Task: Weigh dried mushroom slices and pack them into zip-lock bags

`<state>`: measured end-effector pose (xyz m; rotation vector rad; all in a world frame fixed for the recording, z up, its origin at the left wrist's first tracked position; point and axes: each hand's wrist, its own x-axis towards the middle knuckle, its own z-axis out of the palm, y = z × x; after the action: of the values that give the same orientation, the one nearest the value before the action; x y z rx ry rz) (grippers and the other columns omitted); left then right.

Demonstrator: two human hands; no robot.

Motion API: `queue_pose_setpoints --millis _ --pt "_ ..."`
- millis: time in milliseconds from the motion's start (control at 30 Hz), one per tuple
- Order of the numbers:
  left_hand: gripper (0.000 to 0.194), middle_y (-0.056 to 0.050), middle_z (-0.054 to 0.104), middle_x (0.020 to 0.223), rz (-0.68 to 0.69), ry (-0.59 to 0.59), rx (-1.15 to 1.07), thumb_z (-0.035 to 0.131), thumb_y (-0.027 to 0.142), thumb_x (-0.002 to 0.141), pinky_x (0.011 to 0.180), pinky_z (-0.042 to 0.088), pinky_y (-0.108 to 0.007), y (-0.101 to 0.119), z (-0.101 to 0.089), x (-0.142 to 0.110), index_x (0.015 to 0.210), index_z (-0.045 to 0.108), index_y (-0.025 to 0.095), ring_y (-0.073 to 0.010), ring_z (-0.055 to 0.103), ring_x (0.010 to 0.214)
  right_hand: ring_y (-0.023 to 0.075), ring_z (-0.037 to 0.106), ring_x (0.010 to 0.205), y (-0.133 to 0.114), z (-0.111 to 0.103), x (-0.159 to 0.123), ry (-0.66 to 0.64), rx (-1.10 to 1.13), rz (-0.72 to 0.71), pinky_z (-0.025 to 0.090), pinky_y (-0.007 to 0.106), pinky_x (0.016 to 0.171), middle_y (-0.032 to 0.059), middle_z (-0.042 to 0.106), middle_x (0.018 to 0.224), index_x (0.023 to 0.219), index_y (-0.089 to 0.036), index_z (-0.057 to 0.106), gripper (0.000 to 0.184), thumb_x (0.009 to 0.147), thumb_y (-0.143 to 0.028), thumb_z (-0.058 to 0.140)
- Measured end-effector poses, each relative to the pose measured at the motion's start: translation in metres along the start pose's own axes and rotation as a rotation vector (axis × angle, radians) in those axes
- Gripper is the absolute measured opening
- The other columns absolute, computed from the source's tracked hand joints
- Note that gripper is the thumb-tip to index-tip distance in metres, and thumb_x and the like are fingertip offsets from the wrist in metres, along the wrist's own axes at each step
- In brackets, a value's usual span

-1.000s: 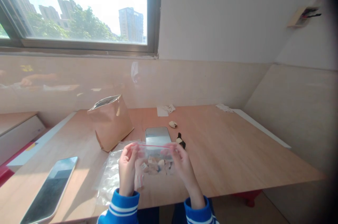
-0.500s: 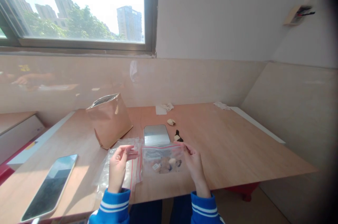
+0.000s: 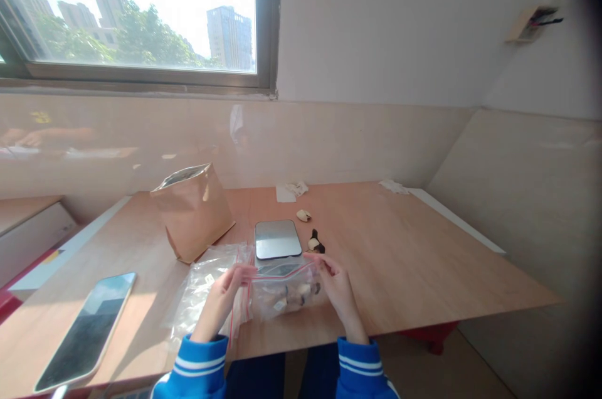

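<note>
Pinching the top edge of a clear plastic zip bag with a red line along its mouth, both hands are up near the front of a wood-coloured tabletop. The left hand has thumb and fingers together at the bag's left corner, and the right hand is pinching the right corner. So the bag basically hangs between the two sets of fingers, its top edge dipping a bit in the middle. There are some cream and dark bits inside, below the fingertips, too blurry to make out. Just beyond the fingers there's a silver rectangular plate with rounded corners, lying flat. Past the right fingertips you've got a small cream-and-black lump, then a cream shell-like piece farther out. Under and beside the left hand is a spread of clear plastic bags with red lines, and beyond those fingers stands a brown paper pouch, open at the top. Well off to the left of the left fingers lies a dark-screened phone with a pale edge.
</note>
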<state>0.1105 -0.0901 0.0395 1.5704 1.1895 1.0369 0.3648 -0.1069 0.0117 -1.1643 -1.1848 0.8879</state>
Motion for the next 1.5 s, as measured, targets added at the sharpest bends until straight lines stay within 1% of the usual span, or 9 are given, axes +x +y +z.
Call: queue_pose_setpoints --millis 167,300,433,533,633,867,1300,1400,1500 --pt "0.027 -0.004 0.072 0.085 -0.006 -0.009 0.076 0.064 0.045 0.076 0.080 0.051 -0.032 0.001 -0.001 -0.004 0.083 0.070 0.020 -0.0204 0.066 0.083 0.0204 0.067 0.079 -0.002 0.000 -0.001 -0.056 0.044 0.025 0.052 0.032 0.074 0.0087 0.072 0.101 0.109 -0.020 0.069 0.045 0.086 -0.056 0.054" --pt "0.028 -0.003 0.071 0.084 0.006 0.147 0.084 0.061 0.047 0.079 0.081 0.049 -0.032 0.004 0.008 -0.005 0.081 0.068 0.020 -0.0198 0.064 0.083 0.0235 0.068 0.090 -0.006 -0.003 -0.005 -0.141 0.132 0.076 0.051 0.036 0.083 0.0088 0.073 0.099 0.123 -0.021 0.058 0.050 0.084 -0.053 0.059" --pt "0.030 -0.005 0.070 0.089 0.036 0.247 0.057 0.056 0.048 0.083 0.082 0.048 -0.033 0.005 0.016 -0.003 0.087 0.066 0.019 -0.0202 0.064 0.086 0.0258 0.068 0.097 -0.002 -0.008 -0.004 -0.107 0.157 0.115 0.048 0.040 0.092 0.0096 0.074 0.098 0.109 -0.020 0.062 0.042 0.081 -0.050 0.065" --pt "0.030 -0.006 0.070 0.093 0.059 0.192 0.015 0.058 0.046 0.082 0.083 0.049 -0.033 0.003 0.018 -0.002 0.092 0.066 0.019 -0.0203 0.064 0.089 0.0266 0.068 0.096 0.005 -0.009 -0.002 -0.072 0.158 0.124 0.049 0.041 0.091 0.0104 0.074 0.097 0.095 -0.019 0.065 0.035 0.079 -0.049 0.067" --pt "0.031 -0.006 0.070 0.094 0.038 0.156 -0.010 0.061 0.045 0.079 0.084 0.049 -0.034 -0.001 0.016 0.000 0.092 0.066 0.018 -0.0207 0.064 0.090 0.0264 0.069 0.095 0.009 -0.010 0.000 -0.050 0.144 0.119 0.050 0.040 0.090 0.0104 0.074 0.096 0.092 -0.018 0.068 0.034 0.077 -0.049 0.068" --pt "0.029 -0.004 0.068 0.081 -0.033 0.195 -0.006 0.065 0.045 0.075 0.079 0.050 -0.033 -0.009 0.014 0.003 0.079 0.065 0.017 -0.0202 0.064 0.082 0.0258 0.069 0.089 0.010 -0.012 0.001 0.038 0.044 0.070 0.052 0.037 0.084 0.0092 0.075 0.091 0.087 -0.018 0.071 0.032 0.076 -0.048 0.068" --pt "0.028 -0.005 0.068 0.081 -0.010 0.202 0.001 0.067 0.044 0.072 0.080 0.050 -0.032 -0.003 0.010 -0.001 0.074 0.067 0.017 -0.0204 0.064 0.083 0.0227 0.062 0.071 0.012 -0.007 -0.002 0.170 -0.350 -0.066 0.045 0.031 0.067 0.0073 0.070 0.078 0.078 -0.018 0.067 0.031 0.085 -0.045 0.053" --pt "0.028 -0.004 0.068 0.080 -0.010 0.199 -0.003 0.066 0.045 0.073 0.080 0.050 -0.032 0.000 0.009 -0.002 0.075 0.065 0.017 -0.0203 0.064 0.082 0.0224 0.062 0.073 0.007 -0.005 -0.002 0.151 -0.297 -0.077 0.045 0.031 0.068 0.0073 0.070 0.080 0.080 -0.018 0.066 0.032 0.086 -0.047 0.053" --pt "0.027 -0.003 0.067 0.079 -0.016 0.157 -0.031 0.065 0.045 0.074 0.079 0.051 -0.032 0.003 0.007 -0.003 0.077 0.064 0.018 -0.0193 0.064 0.080 0.0235 0.064 0.082 0.003 -0.003 -0.002 0.063 -0.123 -0.033 0.047 0.032 0.074 0.0079 0.071 0.086 0.086 -0.019 0.066 0.032 0.084 -0.050 0.056"
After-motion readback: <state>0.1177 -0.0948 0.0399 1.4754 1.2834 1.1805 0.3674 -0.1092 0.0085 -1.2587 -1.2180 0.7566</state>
